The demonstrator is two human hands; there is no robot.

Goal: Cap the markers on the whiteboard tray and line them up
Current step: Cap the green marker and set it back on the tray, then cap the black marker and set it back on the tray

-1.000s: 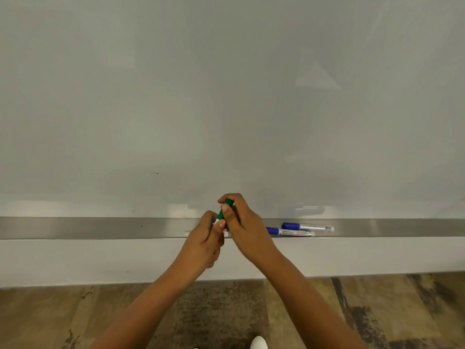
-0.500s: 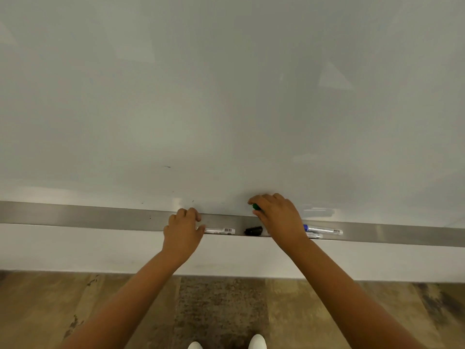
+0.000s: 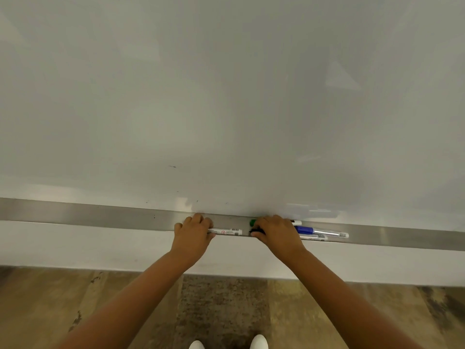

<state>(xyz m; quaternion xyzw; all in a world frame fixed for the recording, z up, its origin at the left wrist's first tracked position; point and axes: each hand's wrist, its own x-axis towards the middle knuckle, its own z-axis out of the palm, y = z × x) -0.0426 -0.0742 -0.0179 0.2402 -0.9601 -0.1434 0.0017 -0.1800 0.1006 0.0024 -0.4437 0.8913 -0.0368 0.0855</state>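
Note:
A metal whiteboard tray (image 3: 100, 214) runs across the view below the whiteboard. My left hand (image 3: 193, 233) is closed around one end of a white marker (image 3: 226, 232) that lies on the tray; its tip end is hidden in my fist. My right hand (image 3: 278, 234) pinches a black cap (image 3: 257, 232) lying just right of that marker. A green-capped marker (image 3: 252, 222) lies at the back of the tray, mostly under my right hand. Right of that hand lie a blue-capped marker (image 3: 305, 230) and another marker (image 3: 314, 237) in front of it.
The whiteboard (image 3: 226, 109) fills the upper view, with a few small marks near its lower edge. A white wall strip (image 3: 75, 245) sits under the tray, then patterned floor (image 3: 226, 306). My shoes (image 3: 259, 342) show at the bottom edge.
My hands, joined on the green marker a second ago, have parted. The green marker now lies on the tray, my left hand grips the white marker, and my right fingers have closed on the black cap.

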